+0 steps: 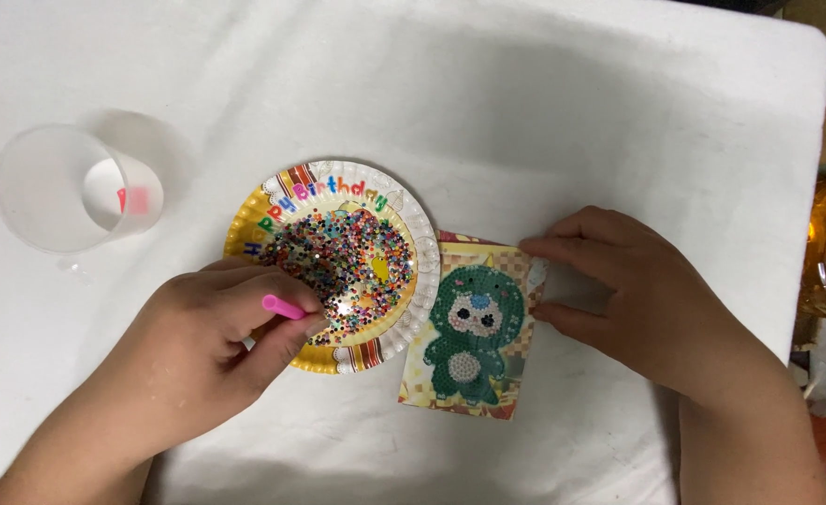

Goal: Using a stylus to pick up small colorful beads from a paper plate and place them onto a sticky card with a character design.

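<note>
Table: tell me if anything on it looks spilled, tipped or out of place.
The clear cup lies tipped on its side at the left, apparently empty. The beads all sit inside the plate; none show on the table. The card lies slightly askew, its left edge overlapping the plate rim. Nothing looks damaged.

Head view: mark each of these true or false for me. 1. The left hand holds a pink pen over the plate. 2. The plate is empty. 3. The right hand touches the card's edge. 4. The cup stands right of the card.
1. True: the left hand grips the pink pen over the plate.
2. False: it holds many coloured beads.
3. True: the right hand pinches the right edge of the card.
4. False: the cup stands far left, beyond the plate.
</note>
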